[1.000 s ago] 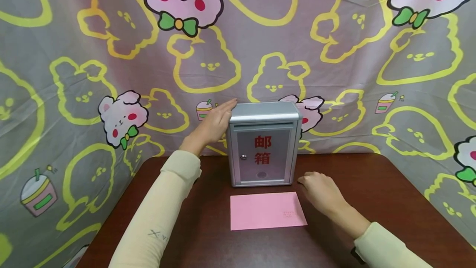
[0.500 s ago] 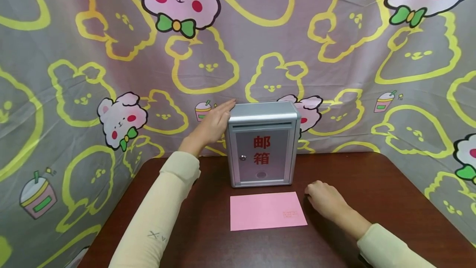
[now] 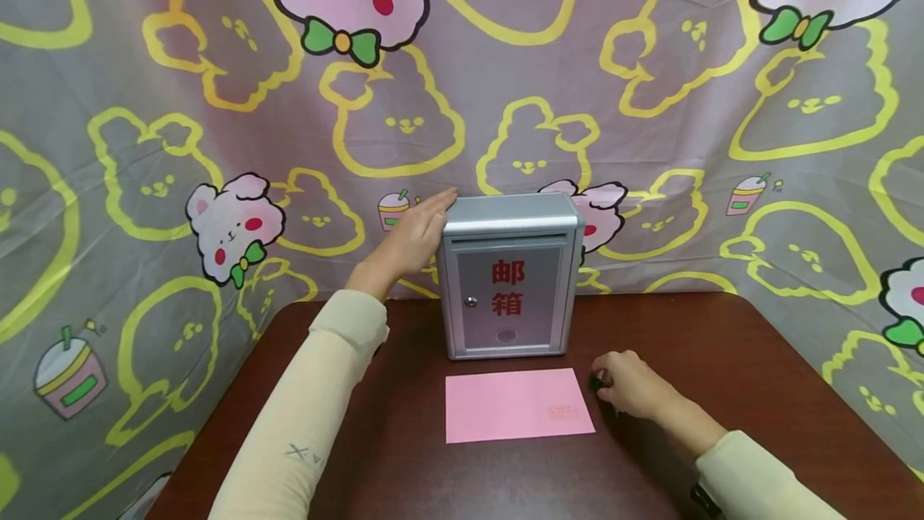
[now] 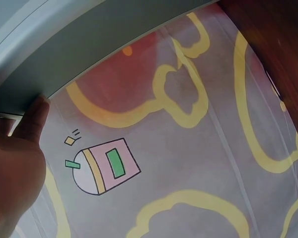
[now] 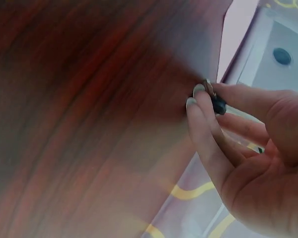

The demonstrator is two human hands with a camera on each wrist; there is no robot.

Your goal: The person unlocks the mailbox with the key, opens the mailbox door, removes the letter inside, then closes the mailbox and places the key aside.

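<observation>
A silver metal mailbox (image 3: 534,287) with red characters stands upright on the table. Its door has a round lock (image 3: 471,302) on the left side, and a slot runs across above the door. My left hand (image 3: 415,235) rests against the box's upper left edge with its fingers extended; in the left wrist view a thumb lies along the grey metal. Low over the table, right of the box, my right hand (image 3: 635,383) pinches a small key (image 5: 218,105) with a black head and a metal part, partly hidden by the fingers. A pink envelope (image 3: 498,408) lies flat in front of the box.
The dark reddish-brown table (image 3: 686,327) has rounded far corners. A patterned cloth (image 3: 650,87) with cartoon animals hangs behind and along both sides, close to the box's back.
My right hand has shifted slightly right and turned, so the dark key now shows at its fingertips. The left hand, mailbox and envelope stay in place.
</observation>
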